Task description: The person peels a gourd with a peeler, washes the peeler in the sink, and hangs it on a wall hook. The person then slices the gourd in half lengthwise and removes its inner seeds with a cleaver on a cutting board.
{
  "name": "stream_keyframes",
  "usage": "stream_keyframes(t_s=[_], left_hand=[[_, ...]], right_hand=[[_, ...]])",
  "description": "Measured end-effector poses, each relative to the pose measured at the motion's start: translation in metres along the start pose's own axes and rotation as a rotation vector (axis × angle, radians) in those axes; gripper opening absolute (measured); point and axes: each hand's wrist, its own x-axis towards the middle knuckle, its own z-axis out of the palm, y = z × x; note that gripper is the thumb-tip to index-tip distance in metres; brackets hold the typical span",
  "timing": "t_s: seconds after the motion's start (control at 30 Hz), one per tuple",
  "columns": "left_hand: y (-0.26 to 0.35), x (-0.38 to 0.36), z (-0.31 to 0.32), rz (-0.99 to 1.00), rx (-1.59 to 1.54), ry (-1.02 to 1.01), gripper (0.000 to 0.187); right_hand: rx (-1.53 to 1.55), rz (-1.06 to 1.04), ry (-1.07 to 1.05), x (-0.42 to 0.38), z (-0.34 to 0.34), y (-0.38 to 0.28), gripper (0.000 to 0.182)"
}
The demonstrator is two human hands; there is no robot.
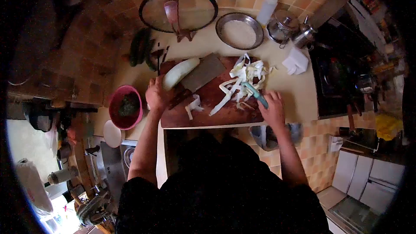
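Observation:
My left hand [157, 95] is closed on the near end of a long, pale, peeled gourd [182, 71], which lies at the left of a dark red-brown cutting board [208, 115]. Beside the gourd a cleaver [206, 73] rests flat, its handle toward my left hand. In my right hand [274, 107], at the board's right edge, is a teal-handled peeler [255, 94], its head over the peelings. Pale strips of peel [249, 71] are heaped on the right of the board. A smaller peel scrap [195, 104] sits near the front edge.
Left of the board stands a pink bowl [139, 115] with dark greens inside. Dark green long vegetables [141, 47] lie behind it. Along the back are a glass lid [201, 11], a steel bowl of white contents [219, 34] and a bottle [267, 8]. A stove [331, 73] borders the right.

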Motion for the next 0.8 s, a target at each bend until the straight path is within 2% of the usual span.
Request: stream_keyframes(t_s=[0.1, 0.17, 0.2, 0.27, 0.37, 0.4, 0.5, 0.6, 0.7, 0.8], left_hand=[[-0.009, 0.006, 0.01, -0.01, -0.019, -0.092, 0.075], [-0.017, 0.014, 0.018, -0.038, 0.027, -0.203, 0.078], [-0.016, 0.017, 0.018, -0.001, 0.029, -0.184, 0.078], [-0.019, 0.02, 0.015, 0.064, 0.042, -0.141, 0.08], [-0.046, 0.028, 0.036, 0.086, -0.106, -0.203, 0.085], [-0.02, 0.03, 0.005, 0.073, -0.186, -0.276, 0.093], [-0.019, 0.038, -0.001, 0.001, -0.181, -0.4, 0.09], [-0.022, 0.026, 0.008, 0.152, -0.124, -0.045, 0.076], [0.029, 0.001, -0.032, 0.25, -0.116, 0.05, 0.059], [0.06, -0.042, -0.039, 0.367, -0.271, -0.113, 0.05]], right_hand=[[0.01, -0.185, 0.053, 0.047, 0.005, 0.006, 0.025], [-0.032, -0.247, -0.006, 0.083, 0.019, 0.006, 0.032], [-0.051, -0.28, -0.037, 0.098, 0.026, 0.006, 0.036], [-0.084, -0.277, -0.092, 0.124, 0.037, -0.002, 0.04], [-0.064, -0.305, -0.094, 0.144, 0.064, -0.002, 0.041], [-0.042, -0.309, -0.087, 0.144, 0.069, 0.001, 0.04], [-0.06, -0.236, -0.108, 0.129, 0.064, -0.009, 0.037], [-0.125, -0.244, -0.054, 0.092, 0.059, -0.018, 0.035], [-0.017, -0.224, -0.106, 0.057, 0.046, -0.035, 0.027], [0.134, -0.24, -0.142, 0.028, 0.037, -0.047, 0.033]])
